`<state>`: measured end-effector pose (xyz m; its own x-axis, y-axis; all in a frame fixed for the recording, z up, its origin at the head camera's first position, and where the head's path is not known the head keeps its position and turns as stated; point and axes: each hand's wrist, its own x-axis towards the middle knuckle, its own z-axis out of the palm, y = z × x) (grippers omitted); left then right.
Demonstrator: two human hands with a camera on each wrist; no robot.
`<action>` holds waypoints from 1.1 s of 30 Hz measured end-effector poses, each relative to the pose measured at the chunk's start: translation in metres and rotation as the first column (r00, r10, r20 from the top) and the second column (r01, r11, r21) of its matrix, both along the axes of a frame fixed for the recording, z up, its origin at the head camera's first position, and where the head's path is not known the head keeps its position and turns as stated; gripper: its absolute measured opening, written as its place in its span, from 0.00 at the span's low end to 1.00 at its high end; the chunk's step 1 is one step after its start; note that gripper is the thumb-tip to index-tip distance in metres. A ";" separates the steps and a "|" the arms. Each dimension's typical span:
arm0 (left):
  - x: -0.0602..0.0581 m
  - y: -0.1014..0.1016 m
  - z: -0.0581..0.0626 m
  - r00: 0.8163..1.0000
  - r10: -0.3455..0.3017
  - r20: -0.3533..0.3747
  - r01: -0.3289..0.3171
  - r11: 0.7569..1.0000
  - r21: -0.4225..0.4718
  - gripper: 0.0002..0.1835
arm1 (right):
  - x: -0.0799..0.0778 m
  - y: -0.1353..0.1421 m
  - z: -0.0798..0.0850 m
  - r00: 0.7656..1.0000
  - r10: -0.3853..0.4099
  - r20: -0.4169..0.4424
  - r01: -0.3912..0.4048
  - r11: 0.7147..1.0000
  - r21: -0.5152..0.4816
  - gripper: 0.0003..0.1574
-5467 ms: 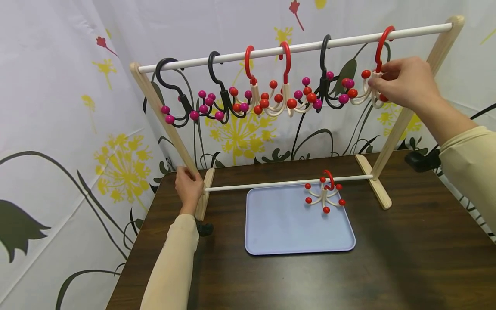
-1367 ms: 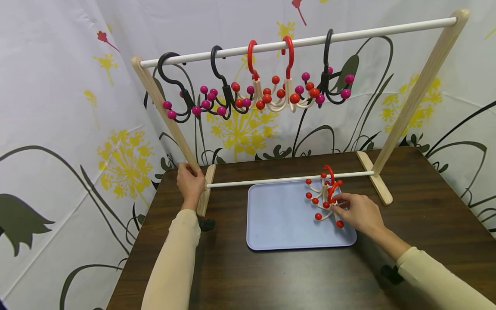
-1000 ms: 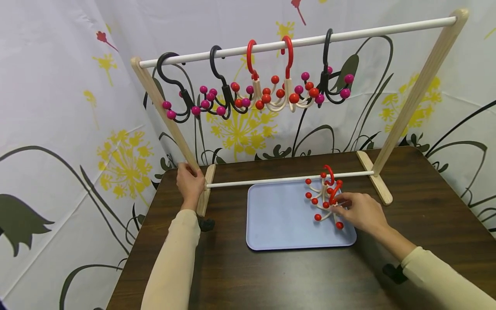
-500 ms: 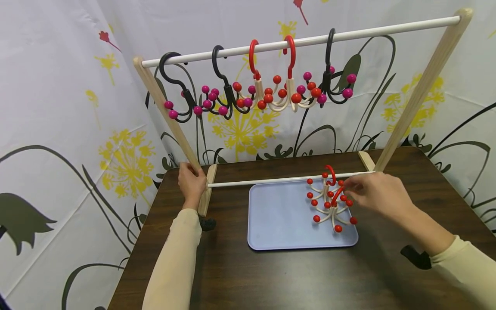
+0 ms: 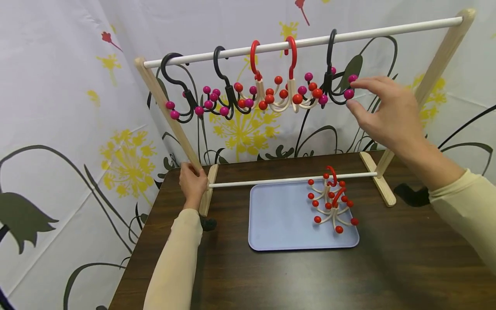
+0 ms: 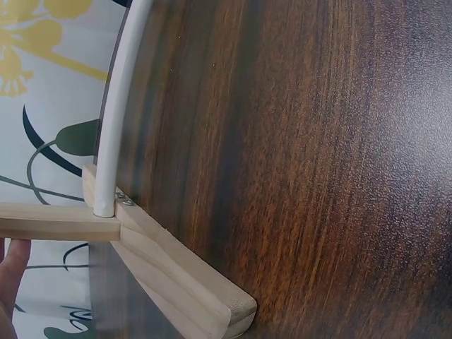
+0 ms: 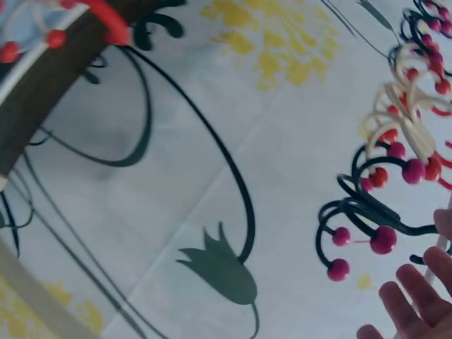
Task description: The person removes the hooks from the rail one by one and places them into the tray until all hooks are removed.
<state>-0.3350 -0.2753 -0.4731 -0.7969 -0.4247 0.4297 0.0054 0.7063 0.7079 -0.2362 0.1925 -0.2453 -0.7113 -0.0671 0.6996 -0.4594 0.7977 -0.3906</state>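
Right hand (image 5: 396,113) has climbed from beside the tray (image 5: 279,221) since the last frame; thumb and fingers spread, gripping nothing, contact unclear. Just left of its fingertips: nearest black hanger (image 5: 327,82), hooked on the rail (image 5: 391,31), long axis near upright. Below hand: two red-hooked hangers (image 5: 335,211) on tray. Left hand (image 5: 193,183), farther, grips left post (image 5: 182,138)

Along the rail (image 5: 395,30), open room runs from the rightmost black hanger (image 5: 328,82) to the right post (image 5: 445,52), partly filled below by the right hand (image 5: 393,114); leftward, overlapping ball-tipped arms (image 5: 297,99) bar the way through. The left half of the tray (image 5: 283,219) is free, while two red-hooked hangers (image 5: 334,212) block most of its right side.
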 end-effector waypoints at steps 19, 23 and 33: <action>-0.003 0.002 0.000 1.000 0.015 -0.012 -0.015 1.000 0.008 0.11 | -0.076 -0.025 0.030 0.912 -0.037 0.408 0.069 0.996 -0.064 0.33; -0.004 0.002 -0.001 1.000 0.016 -0.015 -0.016 1.000 0.005 0.11 | -0.080 -0.028 0.028 0.908 -0.032 0.417 0.075 0.994 -0.085 0.29; -0.001 0.004 0.000 0.999 0.013 -0.042 -0.013 1.000 0.004 0.11 | -0.084 -0.032 0.029 0.919 -0.123 0.375 0.170 0.981 -0.094 0.26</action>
<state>-0.3356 -0.2714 -0.4730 -0.7729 -0.4363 0.4608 0.0260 0.7037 0.7100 -0.3200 0.1602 -0.2163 -0.9143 0.1268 0.3847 -0.1476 0.7802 -0.6079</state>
